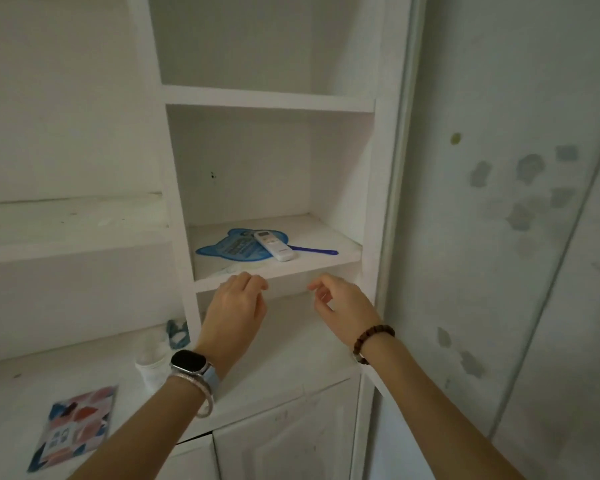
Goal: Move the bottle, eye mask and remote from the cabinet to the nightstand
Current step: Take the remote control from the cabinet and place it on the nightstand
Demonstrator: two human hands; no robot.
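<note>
A white remote (274, 245) lies on a blue hand fan (231, 250) on the cabinet shelf (326, 263), the fan's handle pointing right. My left hand (238, 306) hovers just below the shelf's front edge, its fingers loosely curled and holding nothing. My right hand (343, 304) is raised beside it to the right, also loosely curled and empty. A pale object (231, 269) lies at the shelf's front edge above my left hand; what it is I cannot tell. Lower left, a white bottle-like container (152, 363) stands on the counter. A blue fabric item (177, 332) lies behind it.
The white cabinet has open shelves above (267, 98) and closed doors (284, 441) below. A colourful patterned booklet (73, 427) lies on the counter at the lower left. A marked wall panel (499, 202) stands to the right.
</note>
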